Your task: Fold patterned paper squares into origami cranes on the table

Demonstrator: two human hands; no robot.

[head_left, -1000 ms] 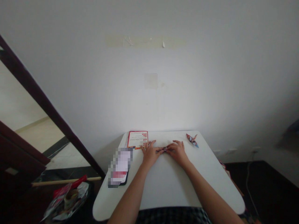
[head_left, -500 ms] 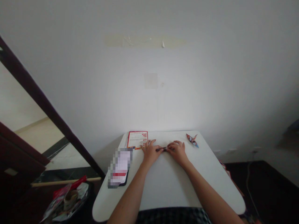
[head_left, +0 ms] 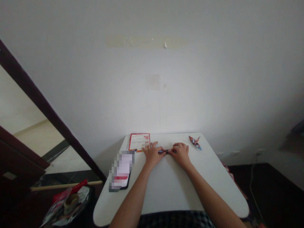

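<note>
A small, dark, narrow strip of folded paper [head_left: 167, 151] lies between my hands over the table, partly covered by fingers. My left hand [head_left: 153, 154] pinches its left end between thumb and forefinger, with the other fingers spread toward the printed card. Its right end is pinched by my right hand [head_left: 180, 154], whose remaining fingers are bent above it. To the right of that hand rests a folded paper crane [head_left: 195, 143] with orange, dark and blue printing.
The white table [head_left: 171, 190] stands against the wall. At its left are a red-bordered printed card [head_left: 139, 141] and a phone [head_left: 122, 171] with a blurred screen. A lined bin [head_left: 68, 205] holding rubbish sits on the floor at the left.
Both hands stay at the folded paper with almost the same grip. The right hand's fingers have drawn in slightly. The view has shifted a little.
</note>
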